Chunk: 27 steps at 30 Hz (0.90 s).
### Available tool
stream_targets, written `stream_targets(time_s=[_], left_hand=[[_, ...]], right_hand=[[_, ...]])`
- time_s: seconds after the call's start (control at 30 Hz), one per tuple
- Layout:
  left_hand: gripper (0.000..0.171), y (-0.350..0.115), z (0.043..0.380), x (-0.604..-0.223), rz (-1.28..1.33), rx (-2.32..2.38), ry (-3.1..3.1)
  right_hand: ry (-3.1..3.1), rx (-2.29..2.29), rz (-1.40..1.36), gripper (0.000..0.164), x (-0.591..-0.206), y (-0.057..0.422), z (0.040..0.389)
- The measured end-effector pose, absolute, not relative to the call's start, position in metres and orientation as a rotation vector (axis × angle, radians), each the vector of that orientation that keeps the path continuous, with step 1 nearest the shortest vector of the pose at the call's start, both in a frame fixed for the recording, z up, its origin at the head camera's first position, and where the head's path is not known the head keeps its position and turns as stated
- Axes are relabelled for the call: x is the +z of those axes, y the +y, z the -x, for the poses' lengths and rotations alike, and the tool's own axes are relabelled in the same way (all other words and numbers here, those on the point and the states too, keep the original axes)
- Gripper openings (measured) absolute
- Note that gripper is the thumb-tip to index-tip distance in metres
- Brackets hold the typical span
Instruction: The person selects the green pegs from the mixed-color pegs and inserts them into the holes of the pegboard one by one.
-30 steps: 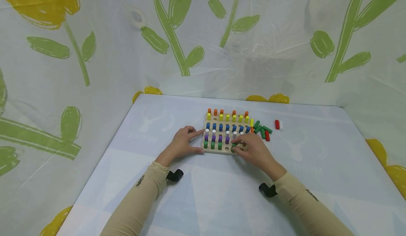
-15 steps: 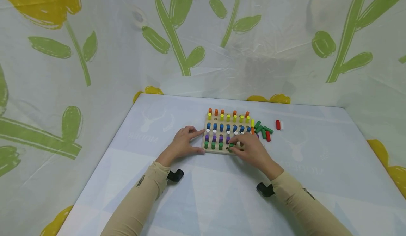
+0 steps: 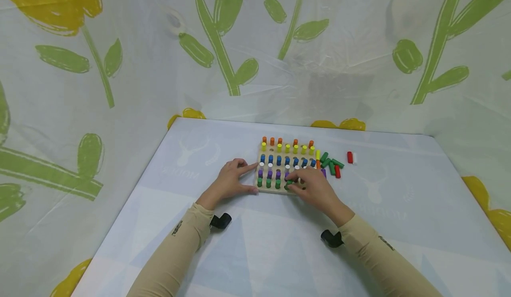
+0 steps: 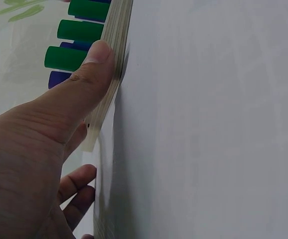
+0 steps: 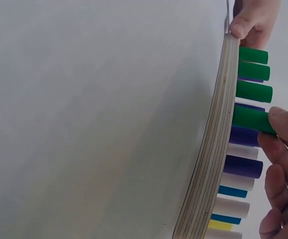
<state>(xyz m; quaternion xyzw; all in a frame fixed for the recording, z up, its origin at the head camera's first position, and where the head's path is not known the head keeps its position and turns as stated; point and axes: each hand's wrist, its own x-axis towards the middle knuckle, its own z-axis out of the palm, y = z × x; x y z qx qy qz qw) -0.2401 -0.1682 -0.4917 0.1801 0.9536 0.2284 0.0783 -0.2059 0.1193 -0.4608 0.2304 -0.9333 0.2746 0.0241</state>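
Fingers [image 5: 277,149] of the right hand [image 3: 313,188] pinch a green peg [image 5: 251,118]; the left hand [image 3: 231,181], splayed, touches the pegboard [image 5: 216,134].

one pegboard [image 3: 266,153]; seven blue pegs [image 3: 287,160], six upright yellow pegs [image 3: 287,149], five upright orange pegs [image 3: 272,141], two red pegs [image 3: 349,157]

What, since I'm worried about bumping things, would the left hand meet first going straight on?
The left hand would likely meet the pegboard at once; the thumb seems to touch it.

Green peg [image 5: 251,119], roughly upright, pinched in your right fingers [image 5: 279,152] by the near edge of the wooden board [image 3: 268,190]; board flat on desk [image 3: 263,248], partly filled.
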Motion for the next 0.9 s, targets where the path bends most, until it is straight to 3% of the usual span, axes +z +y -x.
stream_targets(time_s=[0.9], left_hand=[[0.089,-0.1676,0.2397,-0.4916,-0.515,0.693,2.852]], right_hand=[[-2.895,0.856,-0.715,0.021,-0.464,0.1186,0.2053]])
